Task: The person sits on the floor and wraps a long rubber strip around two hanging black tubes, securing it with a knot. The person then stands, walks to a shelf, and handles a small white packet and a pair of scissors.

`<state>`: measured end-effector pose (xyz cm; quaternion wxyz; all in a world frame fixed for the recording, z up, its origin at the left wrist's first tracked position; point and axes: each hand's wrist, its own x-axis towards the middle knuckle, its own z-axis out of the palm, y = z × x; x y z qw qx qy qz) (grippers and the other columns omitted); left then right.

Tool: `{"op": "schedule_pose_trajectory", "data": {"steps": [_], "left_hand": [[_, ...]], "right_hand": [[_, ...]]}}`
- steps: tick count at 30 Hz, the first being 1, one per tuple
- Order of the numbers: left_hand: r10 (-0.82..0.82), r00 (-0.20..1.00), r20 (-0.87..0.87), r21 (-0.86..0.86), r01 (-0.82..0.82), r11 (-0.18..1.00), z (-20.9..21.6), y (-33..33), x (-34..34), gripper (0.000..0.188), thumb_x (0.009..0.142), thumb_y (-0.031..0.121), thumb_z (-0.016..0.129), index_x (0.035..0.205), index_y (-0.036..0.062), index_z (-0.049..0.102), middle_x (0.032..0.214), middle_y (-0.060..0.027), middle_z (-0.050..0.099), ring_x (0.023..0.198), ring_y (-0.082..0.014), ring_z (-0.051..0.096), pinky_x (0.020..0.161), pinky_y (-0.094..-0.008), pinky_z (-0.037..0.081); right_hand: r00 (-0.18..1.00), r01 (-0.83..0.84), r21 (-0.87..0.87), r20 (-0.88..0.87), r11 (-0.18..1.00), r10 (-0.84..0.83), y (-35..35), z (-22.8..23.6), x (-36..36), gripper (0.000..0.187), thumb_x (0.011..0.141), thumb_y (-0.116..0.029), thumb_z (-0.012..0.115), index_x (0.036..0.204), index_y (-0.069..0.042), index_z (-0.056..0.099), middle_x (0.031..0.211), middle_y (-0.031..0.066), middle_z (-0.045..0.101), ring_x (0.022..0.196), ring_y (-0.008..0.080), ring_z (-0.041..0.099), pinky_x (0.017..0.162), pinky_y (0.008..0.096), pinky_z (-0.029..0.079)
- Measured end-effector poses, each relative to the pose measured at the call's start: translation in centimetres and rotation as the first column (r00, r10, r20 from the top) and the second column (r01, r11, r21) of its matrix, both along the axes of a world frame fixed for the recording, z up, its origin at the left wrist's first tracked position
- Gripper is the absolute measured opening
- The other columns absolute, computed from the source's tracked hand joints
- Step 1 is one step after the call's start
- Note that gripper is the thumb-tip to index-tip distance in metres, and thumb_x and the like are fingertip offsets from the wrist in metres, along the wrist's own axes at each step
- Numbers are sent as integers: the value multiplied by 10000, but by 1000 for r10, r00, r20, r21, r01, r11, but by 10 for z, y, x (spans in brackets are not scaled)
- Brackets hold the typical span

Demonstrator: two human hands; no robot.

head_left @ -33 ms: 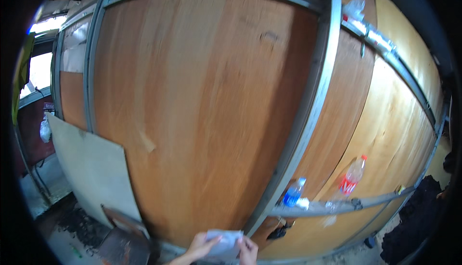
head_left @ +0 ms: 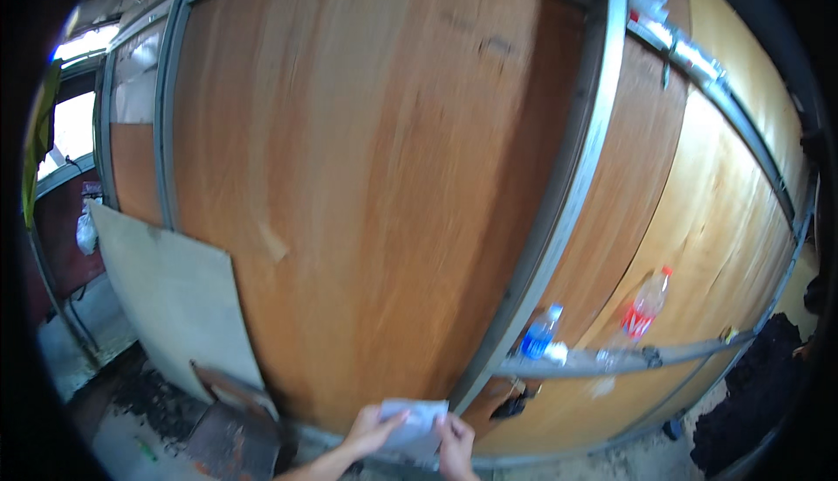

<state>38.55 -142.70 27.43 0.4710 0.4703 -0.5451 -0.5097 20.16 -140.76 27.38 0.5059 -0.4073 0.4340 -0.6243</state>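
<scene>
Both hands are at the bottom middle, in front of a large wooden wall panel. A small pale sheet, which looks like paper, stretches between them. My left hand grips its left side, the thumb lying over the face. At the right edge, my right hand pinches it between thumb and fingers. Any marks on the sheet are too blurred to make out.
The plywood wall has metal framing. A ledge on the right carries a blue-labelled bottle and a red-capped bottle. A grey board leans at left, near a brown box-like object. Dark cloth lies far right.
The view has tilted slightly downward, so the wall and ledge appear higher. My hands and the sheet show a little higher and more fully; the grip is the same.
</scene>
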Motion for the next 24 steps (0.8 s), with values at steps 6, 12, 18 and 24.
{"op": "schedule_pose_trajectory", "data": {"steps": [6,12,18,24], "left_hand": [[-34,973,-228,-58,21,998,41,38,38,273,983,250,710,1069,-7,747,966,-35,749,866,-85,649,779,-286,531],[-45,991,-125,-14,43,999,52,96,87,264,990,217,699,1080,-28,734,958,-42,751,856,-88,649,779,-288,530],[-66,981,-182,25,71,997,50,134,112,249,997,197,686,1081,-31,737,955,-45,750,852,-82,644,769,-278,525],[-75,985,-157,31,81,996,56,147,121,254,1003,201,680,1090,-31,737,954,-29,747,836,-75,631,757,-274,522]], "right_hand": [[997,75,-69,-21,995,-77,39,28,47,215,976,-189,714,978,24,747,865,-38,664,793,52,548,729,228,445],[992,114,-69,62,991,-110,94,28,100,175,969,-159,725,973,14,753,849,-42,672,770,31,543,697,211,422],[988,152,-42,46,988,-150,134,25,125,154,986,-140,694,959,5,739,862,-18,698,733,28,555,673,197,423],[989,133,-69,68,989,-128,145,26,132,164,982,-146,702,965,12,740,859,-13,698,738,35,558,685,202,430]]}}
